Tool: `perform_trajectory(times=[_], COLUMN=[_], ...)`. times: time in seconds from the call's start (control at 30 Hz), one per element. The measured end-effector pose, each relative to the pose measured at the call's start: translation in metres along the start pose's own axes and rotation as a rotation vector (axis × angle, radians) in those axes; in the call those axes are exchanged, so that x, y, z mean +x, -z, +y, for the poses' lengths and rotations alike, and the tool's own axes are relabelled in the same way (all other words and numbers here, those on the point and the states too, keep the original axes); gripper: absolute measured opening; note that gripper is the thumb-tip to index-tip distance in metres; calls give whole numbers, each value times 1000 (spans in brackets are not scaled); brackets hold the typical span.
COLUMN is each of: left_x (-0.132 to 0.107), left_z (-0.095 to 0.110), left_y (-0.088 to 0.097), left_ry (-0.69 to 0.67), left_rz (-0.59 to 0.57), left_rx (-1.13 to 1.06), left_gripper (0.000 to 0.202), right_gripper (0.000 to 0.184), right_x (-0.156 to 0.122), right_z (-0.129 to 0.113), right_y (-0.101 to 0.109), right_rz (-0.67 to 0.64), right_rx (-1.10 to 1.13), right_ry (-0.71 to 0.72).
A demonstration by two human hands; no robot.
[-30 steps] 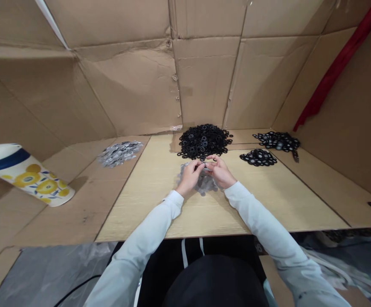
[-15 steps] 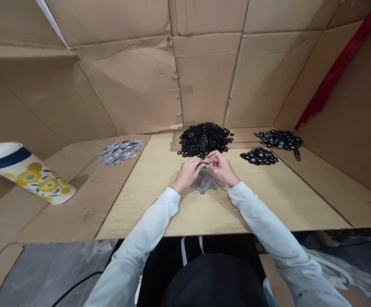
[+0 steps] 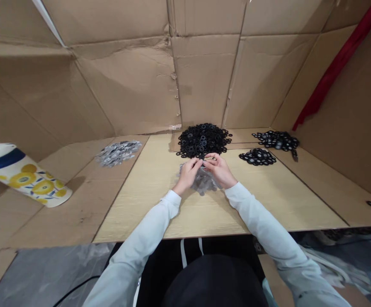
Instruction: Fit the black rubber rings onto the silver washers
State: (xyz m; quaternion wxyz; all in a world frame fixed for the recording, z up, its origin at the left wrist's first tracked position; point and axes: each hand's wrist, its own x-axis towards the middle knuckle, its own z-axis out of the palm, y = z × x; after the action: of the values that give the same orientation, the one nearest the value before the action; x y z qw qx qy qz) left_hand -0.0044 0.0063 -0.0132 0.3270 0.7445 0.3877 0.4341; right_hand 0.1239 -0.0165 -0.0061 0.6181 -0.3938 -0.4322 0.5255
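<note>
Left hand (image 3: 188, 175) and right hand (image 3: 216, 170): right sits slightly nearer left than half a second earlier. Fingers (image 3: 211, 160) curled, tips meeting just below the heap of black rings (image 3: 203, 140); any ring held is hidden, cannot tell. Grey rings (image 3: 201, 183) lie heaped beneath both hands, partly covered, on the counter (image 3: 134, 213).

Black washers (image 3: 203, 140) block forward reach (silver pieces (image 3: 118, 153) sit leftward).
</note>
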Motion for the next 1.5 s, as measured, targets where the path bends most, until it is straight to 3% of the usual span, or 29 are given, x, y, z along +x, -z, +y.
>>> perform_trajectory(times=[0.33,0.53,0.73,0.9,1.0,1.27,1.5], left_x=[-3,-4,-2,-2,-3,-2,-5], left_z=[0,6,9,4,2,9,9], left_y=[-3,0,6,5,5,5,1], left_ry=[-102,-82,-147,-216,-267,-181,-175], left_rz=[21,48,5,-40,-22,67,81], left_rx=[137,141,149,291,333,198,180], left_gripper=[28,29,28,28,27,27,25], right_gripper=[44,44,43,30,24,41,43], right_x=[3,1,3,-1,-5,-5,-3], right_z=[3,-8,-14,-14,-16,-18,-13], right_y=[1,3,11,11,6,-6,-1], right_rz=[62,17,-43,0,3,43,59], right_rx=[130,-56,-228,-577,-666,-140,-147], right_ry=[-68,-2,25,217,317,144,128])
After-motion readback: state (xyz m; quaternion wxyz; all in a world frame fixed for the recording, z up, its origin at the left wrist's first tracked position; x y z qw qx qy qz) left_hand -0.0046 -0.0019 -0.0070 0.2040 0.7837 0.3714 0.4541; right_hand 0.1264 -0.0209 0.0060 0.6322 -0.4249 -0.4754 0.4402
